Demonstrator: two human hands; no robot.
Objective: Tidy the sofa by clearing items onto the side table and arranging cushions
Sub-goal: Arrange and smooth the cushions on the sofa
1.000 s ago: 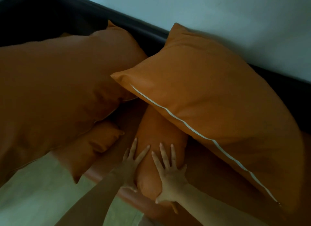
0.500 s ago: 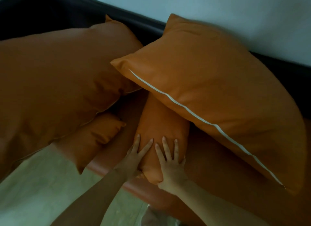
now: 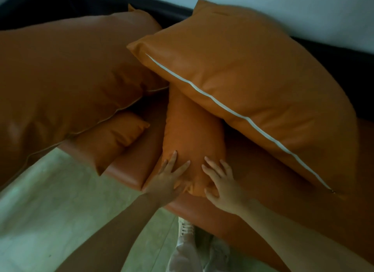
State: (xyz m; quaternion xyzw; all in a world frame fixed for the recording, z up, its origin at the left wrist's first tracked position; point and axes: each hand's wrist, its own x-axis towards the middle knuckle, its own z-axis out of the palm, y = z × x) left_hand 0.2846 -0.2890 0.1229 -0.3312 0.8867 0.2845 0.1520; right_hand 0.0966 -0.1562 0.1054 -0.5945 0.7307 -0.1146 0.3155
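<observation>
My left hand [image 3: 169, 179] lies on the near end of the bolster [image 3: 192, 134], with the fingers spread and straight, flat on the orange cover. My right hand [image 3: 221, 182] lies just beside it on the same end, a little to the right; its fingers are also spread, only slightly bent, and press on the cover. Neither hand closes around anything. There is a small gap between the two hands.

The bolster lies on the sofa seat [image 3: 129, 170] and points away from me, from the front edge toward the back. Its far end goes under the right cushion [image 3: 253, 75], which leans over it, tilted. This cushion has a white line [image 3: 232, 109] along its near edge, and its upper corner is against the pale wall [image 3: 283, 6].

The left cushion [image 3: 66, 73] is big and leans toward the middle; its right corner is near the corner of the right cushion, but I cannot tell if they touch. Under its lower edge there is a small cushion [image 3: 115, 138], which hangs partly over the front edge of the seat.

Below the seat I see the pale floor [image 3: 50, 211] and, between my arms, my light shoe [image 3: 186, 229] close to the sofa.
</observation>
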